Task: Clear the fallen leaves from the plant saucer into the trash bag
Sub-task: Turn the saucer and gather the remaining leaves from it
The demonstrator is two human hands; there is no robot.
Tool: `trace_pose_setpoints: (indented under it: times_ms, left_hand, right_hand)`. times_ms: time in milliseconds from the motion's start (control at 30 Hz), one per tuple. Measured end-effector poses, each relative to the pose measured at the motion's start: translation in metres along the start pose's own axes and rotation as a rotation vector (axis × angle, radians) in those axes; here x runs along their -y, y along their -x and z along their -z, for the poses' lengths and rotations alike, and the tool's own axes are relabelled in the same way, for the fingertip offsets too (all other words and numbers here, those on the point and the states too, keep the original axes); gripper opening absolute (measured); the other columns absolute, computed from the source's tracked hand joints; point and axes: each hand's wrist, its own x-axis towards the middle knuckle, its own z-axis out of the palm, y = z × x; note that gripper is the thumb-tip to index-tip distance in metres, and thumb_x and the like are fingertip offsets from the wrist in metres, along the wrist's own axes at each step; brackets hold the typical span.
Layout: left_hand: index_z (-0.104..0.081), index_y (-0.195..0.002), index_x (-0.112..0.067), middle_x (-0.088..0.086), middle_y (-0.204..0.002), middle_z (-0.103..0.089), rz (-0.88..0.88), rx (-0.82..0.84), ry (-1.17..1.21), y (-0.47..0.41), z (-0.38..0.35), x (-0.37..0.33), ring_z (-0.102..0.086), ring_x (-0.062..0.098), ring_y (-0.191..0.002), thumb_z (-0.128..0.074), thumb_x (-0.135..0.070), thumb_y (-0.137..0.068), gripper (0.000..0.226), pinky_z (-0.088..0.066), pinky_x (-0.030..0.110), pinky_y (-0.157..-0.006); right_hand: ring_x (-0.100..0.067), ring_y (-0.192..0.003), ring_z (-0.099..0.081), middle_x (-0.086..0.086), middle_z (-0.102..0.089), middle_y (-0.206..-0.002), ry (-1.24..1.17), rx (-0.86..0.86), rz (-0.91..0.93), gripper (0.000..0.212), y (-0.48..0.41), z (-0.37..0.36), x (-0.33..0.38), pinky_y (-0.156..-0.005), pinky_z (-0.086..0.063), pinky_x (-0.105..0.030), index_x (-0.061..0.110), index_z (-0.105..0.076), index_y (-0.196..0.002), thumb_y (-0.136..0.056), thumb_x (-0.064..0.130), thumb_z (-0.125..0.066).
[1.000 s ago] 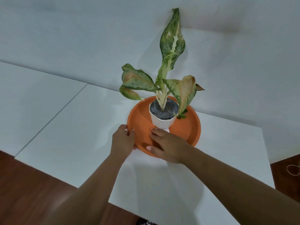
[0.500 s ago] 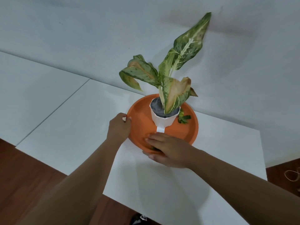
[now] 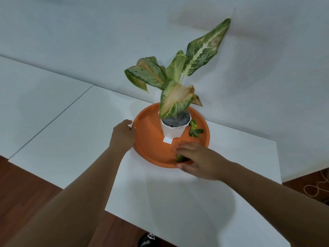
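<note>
head view, looking down on a white tabletop set against a white wall. round orange plastic plant saucer near the back edge, carrying a small white faceted pot with a variegated green-and-cream plant. left hand at the saucer's left rim, fingers curled against the edge as if steadying it; whether actually gripping, cannot tell. right hand reaching over the near rim, fingers drawn narrow around a small clump of green fallen leaves on the saucer floor, apparently pinching it. second cluster of green leaf scraps lying untouched just right of the pot, inside the saucer. no trash bag visible anywhere. judged early in the task: first pickup under way, nothing seen binned, far cluster left to collect.
</note>
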Motion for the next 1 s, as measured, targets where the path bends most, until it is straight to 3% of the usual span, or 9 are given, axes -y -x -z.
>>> trace_pose_setpoints:
  times_ms: [100,200,333,600,800,1000]
  left_hand:
    - [-0.047,-0.139,-0.011,0.013,-0.132,-0.056,-0.051,-0.071,-0.039,0.015,-0.003,0.004,-0.057,0.031,-0.117,-0.049,-0.027,-0.097,0.046,-0.047,0.043,-0.101]
    - [-0.045,-0.139,-0.01,0.015,-0.136,-0.05,-0.115,-0.134,-0.078,0.033,-0.014,0.011,-0.058,0.033,-0.114,-0.053,-0.026,-0.096,0.047,-0.045,0.042,-0.095]
    - [-0.051,-0.133,-0.008,0.015,-0.127,-0.06,-0.115,-0.156,-0.043,0.044,-0.025,0.019,-0.059,0.033,-0.111,-0.055,-0.018,-0.094,0.04,-0.047,0.045,-0.097]
    - [-0.057,-0.13,-0.007,0.013,-0.127,-0.063,-0.064,-0.145,-0.03,0.027,-0.015,0.011,-0.057,0.031,-0.118,-0.051,-0.01,-0.093,0.037,-0.044,0.042,-0.102]
    - [-0.048,-0.14,-0.011,0.011,-0.136,-0.058,-0.054,-0.155,-0.037,0.035,-0.024,0.016,-0.056,0.032,-0.121,-0.047,-0.021,-0.098,0.044,-0.046,0.047,-0.103]
    - [-0.047,-0.142,-0.02,0.005,-0.125,-0.063,-0.049,-0.162,-0.01,0.034,-0.025,0.027,-0.062,0.025,-0.104,-0.047,-0.031,-0.096,0.047,-0.051,0.044,-0.094]
  right_hand:
    - [-0.012,-0.136,-0.034,0.009,-0.041,-0.145,-0.079,-0.156,-0.174,0.054,-0.011,0.001,-0.012,-0.107,-0.039,-0.03,0.024,-0.045,-0.139,-0.092,0.05,-0.047]
    - [-0.018,-0.135,-0.037,0.002,-0.043,-0.144,-0.004,-0.238,-0.263,0.055,-0.024,0.002,-0.027,-0.103,-0.044,-0.034,0.018,-0.045,-0.138,-0.09,0.044,-0.05]
    - [-0.021,-0.136,-0.038,-0.002,-0.043,-0.145,-0.016,-0.293,-0.308,0.064,-0.037,-0.002,-0.031,-0.107,-0.042,-0.037,0.017,-0.039,-0.141,-0.086,0.047,-0.051]
    - [-0.015,-0.146,-0.024,0.002,-0.03,-0.157,0.013,-0.262,-0.298,0.072,-0.039,-0.023,-0.009,-0.121,-0.016,-0.039,0.019,-0.024,-0.15,-0.088,0.052,-0.039]
    - [-0.02,-0.148,-0.019,-0.001,-0.027,-0.158,-0.015,-0.26,-0.314,0.072,-0.047,-0.016,-0.017,-0.122,-0.015,-0.042,0.019,-0.023,-0.15,-0.087,0.046,-0.043]
    - [-0.027,-0.148,-0.017,-0.002,-0.024,-0.159,0.073,-0.181,-0.28,0.07,-0.083,0.003,-0.042,-0.121,-0.016,-0.044,0.023,-0.019,-0.153,-0.09,0.046,-0.04]
